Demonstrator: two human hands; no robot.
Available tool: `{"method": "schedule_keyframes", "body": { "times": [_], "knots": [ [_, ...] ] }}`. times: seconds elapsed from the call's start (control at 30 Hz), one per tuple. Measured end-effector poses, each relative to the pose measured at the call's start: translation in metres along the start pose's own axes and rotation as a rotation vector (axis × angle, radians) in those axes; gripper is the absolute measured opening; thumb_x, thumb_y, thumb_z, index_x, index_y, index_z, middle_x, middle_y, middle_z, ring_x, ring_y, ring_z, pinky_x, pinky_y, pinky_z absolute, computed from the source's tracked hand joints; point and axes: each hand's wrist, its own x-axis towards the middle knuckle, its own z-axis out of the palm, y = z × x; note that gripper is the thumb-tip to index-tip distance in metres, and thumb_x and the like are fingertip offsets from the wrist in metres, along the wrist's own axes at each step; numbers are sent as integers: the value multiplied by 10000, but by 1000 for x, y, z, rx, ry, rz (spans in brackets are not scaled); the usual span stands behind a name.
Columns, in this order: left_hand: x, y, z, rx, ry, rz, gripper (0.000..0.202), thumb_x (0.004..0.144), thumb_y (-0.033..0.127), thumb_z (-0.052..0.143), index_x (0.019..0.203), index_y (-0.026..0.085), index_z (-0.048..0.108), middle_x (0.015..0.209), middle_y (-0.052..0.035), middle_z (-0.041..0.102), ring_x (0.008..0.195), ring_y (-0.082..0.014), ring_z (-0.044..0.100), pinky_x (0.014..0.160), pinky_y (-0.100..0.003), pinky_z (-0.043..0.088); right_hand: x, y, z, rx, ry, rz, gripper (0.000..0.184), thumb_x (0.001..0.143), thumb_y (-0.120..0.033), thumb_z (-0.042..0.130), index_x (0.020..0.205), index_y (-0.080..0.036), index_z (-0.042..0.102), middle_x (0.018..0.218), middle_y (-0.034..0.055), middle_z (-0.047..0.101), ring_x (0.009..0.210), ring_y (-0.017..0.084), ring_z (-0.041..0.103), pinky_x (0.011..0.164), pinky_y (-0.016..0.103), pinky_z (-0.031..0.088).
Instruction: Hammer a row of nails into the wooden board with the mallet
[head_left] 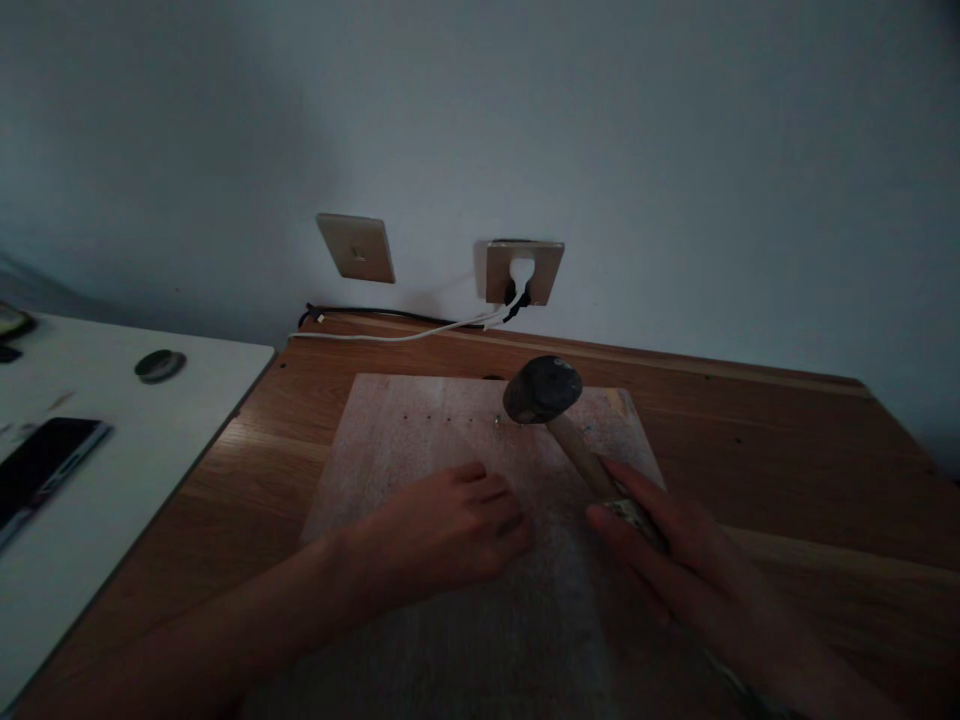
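A pale wooden board lies on a brown wooden desk. A row of small nails or nail holes runs across its far part. My left hand rests on the board with its fingers curled under; I cannot see anything in them. My right hand grips the wooden handle of a hammer, fingers stretched along it. The dark hammer head sits just right of the nail row, close to the board.
A white table stands to the left with a dark phone and a small round object. On the wall are a switch plate and a socket with white and black cables.
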Motion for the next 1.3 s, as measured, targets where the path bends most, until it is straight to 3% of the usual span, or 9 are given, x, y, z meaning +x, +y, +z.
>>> {"method": "schedule_keyframes", "body": {
  "times": [0.13,0.23,0.4,0.5,0.63,0.73,0.9,1.03,1.3],
  "knots": [
    [2,-1,8,-7,57,24,60,974,160,633,930,185,664,809,-6,678,797,-166,643,744,-310,506,0,-2,0,69,-30,-9,664,942,-708,577,1378,-225,711,546,-30,584,505,200,586,543,333,523],
    [-2,-12,11,-110,91,-43,102,988,171,613,1050,199,689,908,-15,706,874,-164,672,818,-299,544,1,-4,-1,103,-61,-4,661,953,-709,554,1392,-237,700,599,-13,638,495,189,592,483,306,490],
    [-5,-45,25,-479,349,-534,178,967,131,607,1047,211,745,1016,-13,747,893,-114,704,838,-231,581,2,-5,-3,105,-53,17,633,933,-711,583,1377,-280,718,703,31,730,616,245,703,504,320,556],
    [-4,-59,34,-556,402,-708,203,927,126,653,1070,217,765,981,-9,758,869,-112,706,859,-246,597,1,-5,-2,106,-44,50,652,930,-717,578,1393,-276,708,731,38,739,601,240,695,484,320,548],
    [-4,-64,42,-535,394,-731,240,931,126,640,1094,227,784,1002,-21,765,874,-113,710,866,-249,602,1,-6,-1,148,-105,69,684,964,-687,554,1451,-217,651,531,-39,580,428,165,549,423,278,461],
    [-5,-64,44,-510,384,-734,203,937,145,645,1037,236,795,1014,-20,772,907,-129,713,911,-273,601,2,-6,0,159,-90,28,676,955,-689,574,1412,-202,675,536,-45,561,462,159,559,474,282,469],
    [-6,-65,45,-509,371,-778,179,948,167,652,1042,236,788,1008,-16,784,928,-144,717,936,-293,592,1,-6,1,184,-135,91,731,955,-712,557,1459,-187,628,507,-77,488,428,143,517,451,270,431],
    [-7,-65,45,-472,367,-745,176,947,161,645,1031,229,783,1013,-22,780,923,-147,708,935,-307,587,1,-6,1,161,-100,100,731,942,-709,590,1450,-185,641,488,-75,499,430,152,541,461,280,458],
    [-10,-63,49,-373,403,-679,186,944,150,637,1033,228,780,990,-33,764,945,-160,695,911,-315,580,5,1,0,197,-168,50,707,949,-711,564,1461,-231,646,530,-35,589,415,168,566,399,275,462]
  ]
}}
